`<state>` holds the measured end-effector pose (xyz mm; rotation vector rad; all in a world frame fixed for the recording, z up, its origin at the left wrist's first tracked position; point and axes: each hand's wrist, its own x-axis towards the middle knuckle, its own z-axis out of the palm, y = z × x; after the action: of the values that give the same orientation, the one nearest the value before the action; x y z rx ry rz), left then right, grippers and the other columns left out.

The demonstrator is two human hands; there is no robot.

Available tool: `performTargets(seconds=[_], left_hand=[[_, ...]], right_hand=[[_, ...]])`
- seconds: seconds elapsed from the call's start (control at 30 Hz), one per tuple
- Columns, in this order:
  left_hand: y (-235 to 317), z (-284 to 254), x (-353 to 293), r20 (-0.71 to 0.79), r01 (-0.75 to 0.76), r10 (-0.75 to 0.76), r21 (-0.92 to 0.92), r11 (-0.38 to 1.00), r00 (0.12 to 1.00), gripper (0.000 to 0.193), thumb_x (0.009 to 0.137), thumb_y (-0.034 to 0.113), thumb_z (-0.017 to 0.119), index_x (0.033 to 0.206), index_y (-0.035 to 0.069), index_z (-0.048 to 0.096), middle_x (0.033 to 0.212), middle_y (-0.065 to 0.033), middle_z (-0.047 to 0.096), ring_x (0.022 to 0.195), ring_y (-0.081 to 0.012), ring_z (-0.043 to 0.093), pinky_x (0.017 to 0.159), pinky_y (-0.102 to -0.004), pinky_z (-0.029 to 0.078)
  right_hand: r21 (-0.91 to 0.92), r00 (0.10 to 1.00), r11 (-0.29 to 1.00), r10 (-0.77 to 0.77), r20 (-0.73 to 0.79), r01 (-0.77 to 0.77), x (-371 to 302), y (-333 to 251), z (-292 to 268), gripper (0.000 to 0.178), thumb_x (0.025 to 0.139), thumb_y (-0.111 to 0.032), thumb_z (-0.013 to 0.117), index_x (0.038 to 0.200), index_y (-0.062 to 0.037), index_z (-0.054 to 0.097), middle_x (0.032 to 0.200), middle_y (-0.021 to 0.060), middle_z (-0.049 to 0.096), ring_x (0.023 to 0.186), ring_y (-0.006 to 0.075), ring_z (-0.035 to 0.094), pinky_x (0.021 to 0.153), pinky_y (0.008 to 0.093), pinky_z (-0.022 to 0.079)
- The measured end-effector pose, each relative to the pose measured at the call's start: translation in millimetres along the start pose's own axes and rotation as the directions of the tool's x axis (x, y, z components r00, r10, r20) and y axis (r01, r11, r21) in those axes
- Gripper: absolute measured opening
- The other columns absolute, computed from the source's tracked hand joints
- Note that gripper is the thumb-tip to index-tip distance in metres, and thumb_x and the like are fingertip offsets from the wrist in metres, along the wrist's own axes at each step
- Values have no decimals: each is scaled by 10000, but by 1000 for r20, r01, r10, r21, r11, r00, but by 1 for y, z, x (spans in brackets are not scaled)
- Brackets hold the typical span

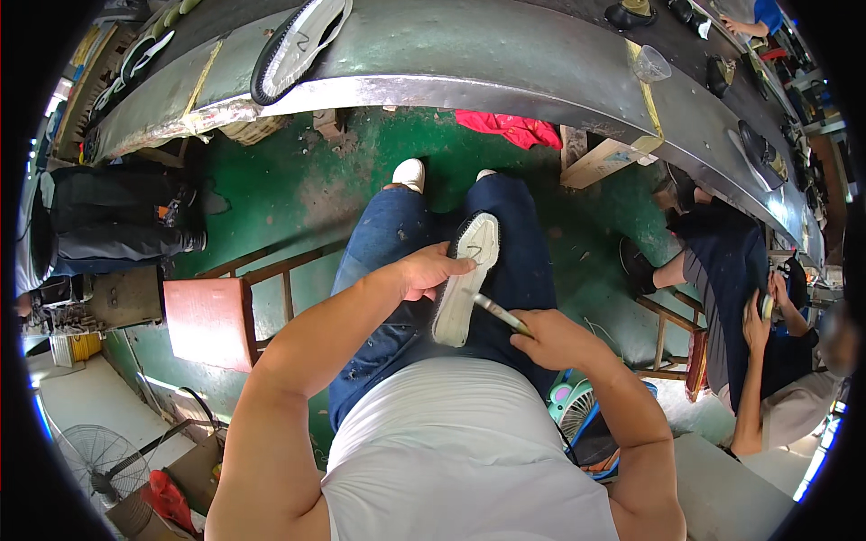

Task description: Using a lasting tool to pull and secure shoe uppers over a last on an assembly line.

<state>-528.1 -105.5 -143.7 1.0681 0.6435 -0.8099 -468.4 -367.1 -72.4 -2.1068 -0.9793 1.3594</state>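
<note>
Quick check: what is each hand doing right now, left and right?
Left hand: closed on the white shoe sole, held over the lap.
Right hand: closed around a thin brush-like tool, its tip at the sole.

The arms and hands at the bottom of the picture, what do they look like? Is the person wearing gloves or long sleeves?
No gloves and no long sleeves. The left hand and right hand are both bare, and both forearms are uncovered right up past the elbows. No watch, ring or bracelet shows. The person wears a white sleeveless-looking top and blue jeans.
</note>
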Motion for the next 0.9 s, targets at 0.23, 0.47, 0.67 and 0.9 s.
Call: performTargets(seconds=[0.23,0.47,0.67,0.9], left_hand=[[-1,13,0,-61,-2,7,74,997,998,494,942,329,701,1341,126,494,1193,-46,632,1036,-178,630,812,-410,534],[-10,0,-1,-79,-56,57,14,998,995,477,943,306,699,1331,107,505,1165,-62,639,1030,-179,631,801,-391,539],[-24,24,-17,-131,-150,203,335,930,970,824,980,348,642,1587,56,168,1481,-172,455,1360,-256,443,1120,-334,357],[-61,24,-8,28,-388,391,-81,918,920,915,991,185,597,1610,172,-77,1547,-145,358,1409,-228,353,1174,-317,253]], right_hand=[[-556,992,825,-129,-6,104,14,-44,1,296,919,-152,607,1035,119,579,965,267,669,916,414,674,805,445,555],[-276,980,948,-183,-72,157,24,2,33,247,910,-243,656,1024,-24,643,919,195,691,854,398,673,770,479,533],[-123,988,982,149,50,-142,4,2,26,308,948,-281,618,1063,4,613,923,234,691,891,426,665,793,494,522],[-367,991,930,-16,-130,-33,-14,-3,44,189,945,-159,587,986,25,582,918,222,663,880,377,675,781,455,540]])
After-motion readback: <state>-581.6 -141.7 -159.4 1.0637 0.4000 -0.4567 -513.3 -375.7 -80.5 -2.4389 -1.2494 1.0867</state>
